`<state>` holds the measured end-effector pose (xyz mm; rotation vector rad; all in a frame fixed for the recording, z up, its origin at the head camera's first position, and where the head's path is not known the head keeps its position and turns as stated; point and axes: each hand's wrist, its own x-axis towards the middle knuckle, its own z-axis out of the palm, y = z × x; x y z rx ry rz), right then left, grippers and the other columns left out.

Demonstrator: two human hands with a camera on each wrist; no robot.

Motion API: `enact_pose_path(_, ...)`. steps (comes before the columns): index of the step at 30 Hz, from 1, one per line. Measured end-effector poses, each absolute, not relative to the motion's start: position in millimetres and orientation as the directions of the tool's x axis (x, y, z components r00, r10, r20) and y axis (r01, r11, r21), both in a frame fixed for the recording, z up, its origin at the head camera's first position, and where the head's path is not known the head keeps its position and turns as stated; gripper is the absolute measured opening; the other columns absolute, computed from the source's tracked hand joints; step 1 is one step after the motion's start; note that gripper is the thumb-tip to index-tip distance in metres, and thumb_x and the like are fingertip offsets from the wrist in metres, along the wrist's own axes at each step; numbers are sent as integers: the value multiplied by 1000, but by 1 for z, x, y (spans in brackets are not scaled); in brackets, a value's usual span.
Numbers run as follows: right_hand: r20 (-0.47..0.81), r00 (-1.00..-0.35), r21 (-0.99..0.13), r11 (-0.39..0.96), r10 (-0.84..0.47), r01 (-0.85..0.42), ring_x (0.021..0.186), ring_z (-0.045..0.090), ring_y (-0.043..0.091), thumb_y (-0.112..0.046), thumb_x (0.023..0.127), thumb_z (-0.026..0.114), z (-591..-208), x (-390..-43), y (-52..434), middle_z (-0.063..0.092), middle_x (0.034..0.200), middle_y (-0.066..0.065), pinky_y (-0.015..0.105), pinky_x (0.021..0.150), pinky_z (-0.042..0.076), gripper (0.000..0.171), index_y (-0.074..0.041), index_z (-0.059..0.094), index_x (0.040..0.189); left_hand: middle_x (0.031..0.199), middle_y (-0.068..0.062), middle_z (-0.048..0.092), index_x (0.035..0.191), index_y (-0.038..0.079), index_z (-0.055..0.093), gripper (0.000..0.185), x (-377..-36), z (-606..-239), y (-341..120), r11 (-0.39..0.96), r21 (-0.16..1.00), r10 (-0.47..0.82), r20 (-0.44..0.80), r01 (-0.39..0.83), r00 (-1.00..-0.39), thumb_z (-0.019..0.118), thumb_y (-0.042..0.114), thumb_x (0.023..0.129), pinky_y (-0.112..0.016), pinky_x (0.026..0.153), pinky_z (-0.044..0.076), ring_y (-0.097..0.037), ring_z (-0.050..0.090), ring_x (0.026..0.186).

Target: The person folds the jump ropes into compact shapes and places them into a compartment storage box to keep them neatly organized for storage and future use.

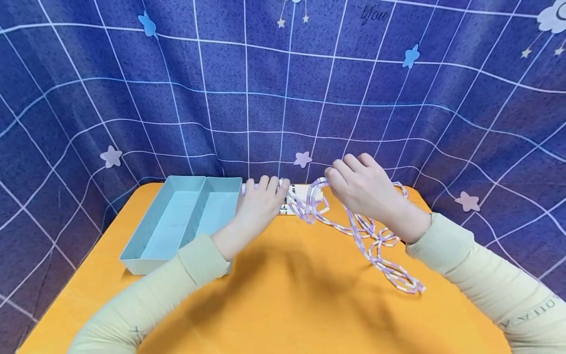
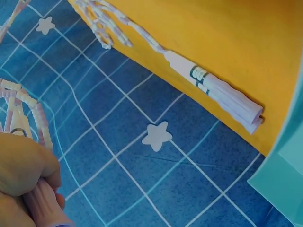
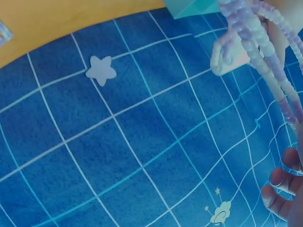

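A lilac-and-white beaded jump rope (image 1: 376,246) hangs in loops between the hands and trails down at the right. My left hand (image 1: 263,201) is raised near the table's back edge; in the left wrist view its curled fingers (image 2: 28,165) grip a lilac handle (image 2: 45,203). The other handle (image 2: 213,90), with a black-and-white label, lies on the table in that view. My right hand (image 1: 360,184), higher up, holds gathered strands of the rope, which run into the hand (image 3: 289,189) in the right wrist view, though the grip itself is partly out of frame.
A pale blue two-compartment tray (image 1: 181,211) stands on the left of the orange table (image 1: 283,305). A white printed piece (image 1: 289,209), partly hidden, appears behind the rope. A blue grid-patterned curtain (image 1: 265,113) with stars borders the table's back and sides.
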<state>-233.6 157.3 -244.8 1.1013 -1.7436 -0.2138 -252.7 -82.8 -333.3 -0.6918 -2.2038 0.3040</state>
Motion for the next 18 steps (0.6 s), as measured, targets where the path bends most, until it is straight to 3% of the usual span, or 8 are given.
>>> enact_pose_path(5, 647, -84, 594, 570, -758, -568, 58, 40, 27, -11, 94, 36, -236, -239, 155, 42, 67, 8, 38, 55, 31, 20, -2, 48, 82, 95, -9, 50, 124, 9, 43, 29, -249, -335, -77, 794, -437, 607, 607, 422, -513, 34, 14, 97, -40, 65, 36, -27, 47, 86)
enact_pose_path(12, 641, -106, 598, 581, -760, -553, 59, 41, 27, -12, 95, 34, -230, -246, 152, 41, 67, 7, 37, 55, 32, 22, -3, 46, 78, 87, -8, 47, 113, 9, 44, 29, -246, -335, -68, 759, -467, 644, 644, 454, -413, 19, 10, 99, -39, 60, 35, -26, 45, 77)
enact_pose_path(18, 621, -158, 600, 595, -768, -534, 60, 43, 27, -13, 93, 36, -228, -258, 153, 43, 67, 7, 37, 56, 32, 20, -4, 46, 78, 89, -8, 49, 108, 9, 45, 28, -242, -336, -61, 738, -473, 657, 667, 481, -352, 19, 10, 98, -38, 60, 34, -26, 47, 78)
